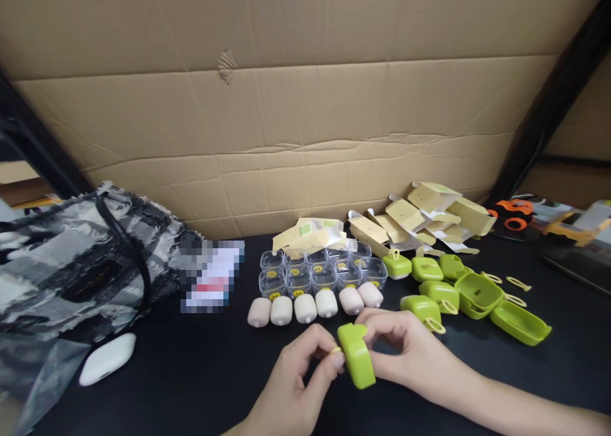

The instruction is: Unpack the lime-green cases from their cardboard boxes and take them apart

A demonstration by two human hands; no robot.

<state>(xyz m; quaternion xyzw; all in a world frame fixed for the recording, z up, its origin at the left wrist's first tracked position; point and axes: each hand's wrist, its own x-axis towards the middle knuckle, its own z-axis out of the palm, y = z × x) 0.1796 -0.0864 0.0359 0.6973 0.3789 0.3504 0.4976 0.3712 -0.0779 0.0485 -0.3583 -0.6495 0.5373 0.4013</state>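
Note:
In front of me, my right hand point(410, 353) grips a small green plastic case point(358, 359) from its right side, fingers behind it. My left hand point(296, 379) is closed in a pinch on a thin pale-yellow loop point(336, 350) at the case's left edge; most of the loop is hidden by the fingers. Whether the loop is attached to the case I cannot tell. Just beyond my hands is a row of small white and pinkish rounded pieces point(305, 309). To the right lie several more green cases point(427, 269), some with yellow loops, and an opened green shell point(520, 323).
Clear cups with yellow smiley stickers point(323, 277) stand in rows behind the white pieces. Flattened cream boxes point(405, 213) are piled against the cardboard wall point(296, 105). Loose loops point(518, 284) lie at right. A white earbud case point(107, 358) and a checkered bag point(90, 258) are at left.

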